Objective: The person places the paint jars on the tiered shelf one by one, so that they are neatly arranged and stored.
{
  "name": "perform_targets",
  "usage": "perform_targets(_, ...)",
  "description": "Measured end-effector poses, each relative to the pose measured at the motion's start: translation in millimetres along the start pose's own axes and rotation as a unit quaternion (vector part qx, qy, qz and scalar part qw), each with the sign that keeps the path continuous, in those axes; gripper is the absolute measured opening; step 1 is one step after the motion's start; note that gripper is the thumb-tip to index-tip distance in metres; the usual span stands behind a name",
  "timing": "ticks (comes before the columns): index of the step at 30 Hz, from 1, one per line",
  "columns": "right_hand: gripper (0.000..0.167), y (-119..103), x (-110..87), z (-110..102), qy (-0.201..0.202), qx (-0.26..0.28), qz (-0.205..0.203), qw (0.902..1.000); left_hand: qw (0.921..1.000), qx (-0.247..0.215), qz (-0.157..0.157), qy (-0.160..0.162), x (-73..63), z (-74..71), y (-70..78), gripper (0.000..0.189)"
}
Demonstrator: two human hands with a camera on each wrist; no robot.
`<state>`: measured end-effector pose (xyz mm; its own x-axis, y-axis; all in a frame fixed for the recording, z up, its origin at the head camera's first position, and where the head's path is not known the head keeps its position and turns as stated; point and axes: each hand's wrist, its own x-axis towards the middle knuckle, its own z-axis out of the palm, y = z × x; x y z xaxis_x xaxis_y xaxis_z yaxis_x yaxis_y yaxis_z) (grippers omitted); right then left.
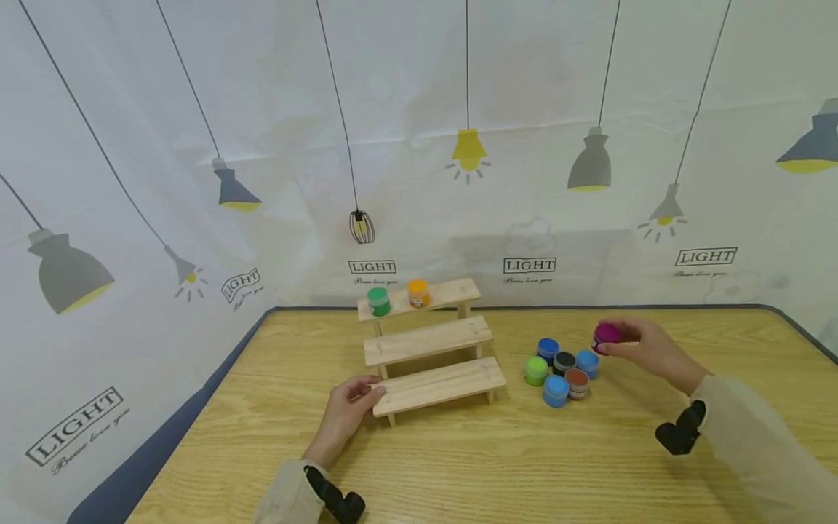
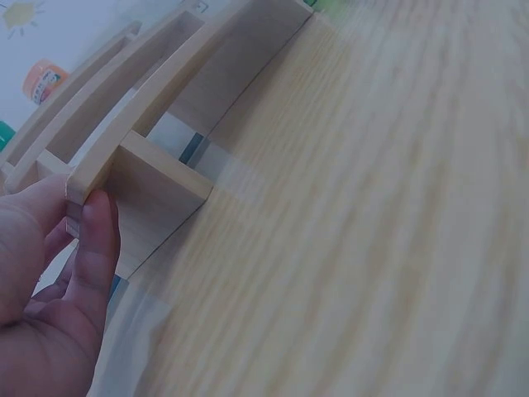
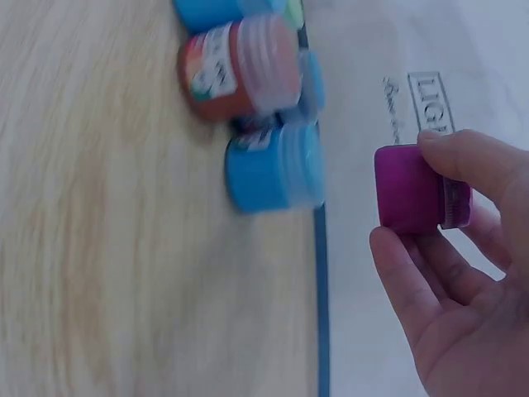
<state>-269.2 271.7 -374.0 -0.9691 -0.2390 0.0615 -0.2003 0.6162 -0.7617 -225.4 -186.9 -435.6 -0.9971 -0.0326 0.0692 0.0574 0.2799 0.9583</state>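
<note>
My left hand point(image 1: 347, 411) pinches the left end of the lowest board of a three-step wooden rack point(image 1: 439, 387), thumb on top and fingers beneath in the left wrist view. Between thumb and fingers, my right hand point(image 1: 655, 353) holds a magenta paint jar point(image 3: 407, 188) above the table, right of a cluster of jars. That cluster has a brown jar point(image 3: 231, 70), a black jar point(image 1: 564, 362), a light green jar point(image 1: 535, 371) and several blue ones, the nearest a light blue jar point(image 1: 556, 391). A green jar point(image 1: 378, 301) and an orange jar point(image 1: 418, 293) stand on the top step.
The wooden table point(image 1: 458, 466) has a dark blue edge along its back and left. Behind it hangs a pale wall sheet point(image 1: 406, 87) printed with lamps. The rack's middle board point(image 1: 428, 342) lies between the upper and lower ones.
</note>
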Motion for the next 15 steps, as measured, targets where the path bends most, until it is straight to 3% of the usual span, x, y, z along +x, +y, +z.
perform_targets(15,0.051,-68.0,27.9,25.8,-0.007,0.018,-0.075,0.997,1.0,-0.005,-0.006,-0.005,-0.6,-0.5,1.2,0.03)
